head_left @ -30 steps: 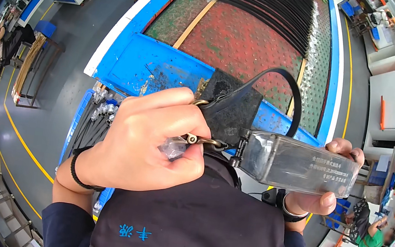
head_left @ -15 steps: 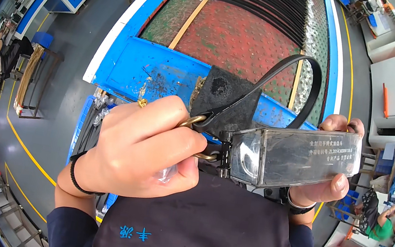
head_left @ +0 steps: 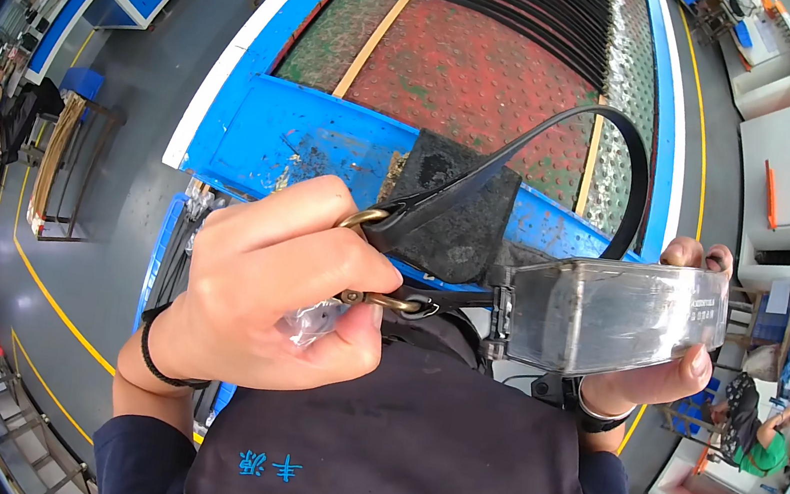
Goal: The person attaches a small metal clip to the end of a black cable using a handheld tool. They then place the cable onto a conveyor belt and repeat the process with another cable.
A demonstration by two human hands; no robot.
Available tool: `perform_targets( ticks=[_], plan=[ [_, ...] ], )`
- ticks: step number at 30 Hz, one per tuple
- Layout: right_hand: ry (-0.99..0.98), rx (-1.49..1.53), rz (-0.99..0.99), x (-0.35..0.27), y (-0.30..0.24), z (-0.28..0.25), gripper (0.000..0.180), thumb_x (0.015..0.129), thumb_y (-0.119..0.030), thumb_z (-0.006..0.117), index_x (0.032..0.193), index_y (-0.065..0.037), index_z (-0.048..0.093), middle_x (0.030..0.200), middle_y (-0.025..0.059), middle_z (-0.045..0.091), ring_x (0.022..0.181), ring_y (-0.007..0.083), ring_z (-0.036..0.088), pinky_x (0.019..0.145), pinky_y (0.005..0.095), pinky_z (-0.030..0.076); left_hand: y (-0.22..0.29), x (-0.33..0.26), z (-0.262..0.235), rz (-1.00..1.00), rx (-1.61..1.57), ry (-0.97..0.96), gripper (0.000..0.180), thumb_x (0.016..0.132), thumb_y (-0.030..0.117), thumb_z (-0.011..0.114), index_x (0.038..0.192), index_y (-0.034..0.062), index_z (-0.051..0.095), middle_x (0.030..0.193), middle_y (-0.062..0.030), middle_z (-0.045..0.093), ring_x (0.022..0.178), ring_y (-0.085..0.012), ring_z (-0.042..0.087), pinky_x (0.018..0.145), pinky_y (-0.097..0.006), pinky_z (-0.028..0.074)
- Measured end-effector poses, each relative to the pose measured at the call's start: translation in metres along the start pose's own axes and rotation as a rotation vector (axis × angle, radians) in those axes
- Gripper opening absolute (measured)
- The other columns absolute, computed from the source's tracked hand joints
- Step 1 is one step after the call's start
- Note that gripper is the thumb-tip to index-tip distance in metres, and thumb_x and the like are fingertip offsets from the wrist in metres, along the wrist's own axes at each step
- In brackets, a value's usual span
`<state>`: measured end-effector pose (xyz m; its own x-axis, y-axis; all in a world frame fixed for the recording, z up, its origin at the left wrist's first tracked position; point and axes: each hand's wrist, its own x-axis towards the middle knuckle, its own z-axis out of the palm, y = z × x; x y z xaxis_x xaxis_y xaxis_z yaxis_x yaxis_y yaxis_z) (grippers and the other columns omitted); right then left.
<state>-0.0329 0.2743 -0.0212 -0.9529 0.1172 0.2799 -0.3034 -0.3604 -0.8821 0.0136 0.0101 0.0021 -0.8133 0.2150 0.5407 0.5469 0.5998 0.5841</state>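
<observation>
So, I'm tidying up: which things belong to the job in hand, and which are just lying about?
Job:
strap and clips (left hand)
clear box (right hand)
likely laid-out straps

Seemingly lying about:
black pad
blue bin
rods

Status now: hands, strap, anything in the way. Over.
Left hand closed on brass hardware of black strap. Right hand gripping clear plastic box. Strap arches up, then behind box. Dark block behind strap; no obstruction seen at either hand.

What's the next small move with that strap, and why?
Probably ease the left hand a little away from the clear box, keeping the right hand steady: the black strap runs from the brass clasp to the box's hinged end, the rest looping above.
</observation>
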Motion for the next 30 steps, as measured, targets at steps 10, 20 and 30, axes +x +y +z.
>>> perform_targets(
  ticks=[10, 20, 30],
  plan=[
    [-0.194, 0.075, -0.137, 0.000, 0.003, -0.007, 0.077, 0.060, -0.038, 0.071, 0.121, -0.005, 0.038, 0.101, 0.0183, 0.050, 0.082, 0.0230, 0.054, 0.069, 0.0352, 0.051, -0.002, 0.000, 0.000, -0.054, -0.020, -0.003, 0.022, 0.046, 0.004, 0.058, 0.067, 0.0041, 0.063, 0.059, -0.0066, 0.051, 0.053, -0.0171, 0.043, 0.047, -0.026, 0.032],
    [0.000, 0.649, -0.053, 0.028, 0.003, -0.067, 0.039, 0.085, -0.014, 0.053, 0.116, 0.007, 0.042, 0.111, 0.0159, 0.048, 0.085, 0.0166, 0.044, 0.075, 0.0304, 0.040, -0.025, -0.016, -0.001, -0.297, -0.192, 0.081, 0.012, 0.064, -0.002, 0.058, 0.075, 0.0019, 0.056, 0.068, -0.0056, 0.050, 0.063, -0.0157, 0.049, 0.057, -0.026, 0.038],
    [-0.070, 0.023, 0.447, 0.006, 0.160, -0.072, 0.060, 0.088, -0.003, 0.050, 0.140, -0.010, 0.022, 0.133, 0.0165, 0.040, 0.113, 0.0269, 0.051, 0.089, 0.0419, 0.049, -0.049, -0.030, 0.017, -0.655, -0.845, 0.330, 0.011, 0.091, 0.015, 0.049, 0.093, 0.0060, 0.043, 0.063, 0.0009, 0.040, 0.048, -0.0037, 0.034, 0.043, -0.020, 0.028]
  ],
)
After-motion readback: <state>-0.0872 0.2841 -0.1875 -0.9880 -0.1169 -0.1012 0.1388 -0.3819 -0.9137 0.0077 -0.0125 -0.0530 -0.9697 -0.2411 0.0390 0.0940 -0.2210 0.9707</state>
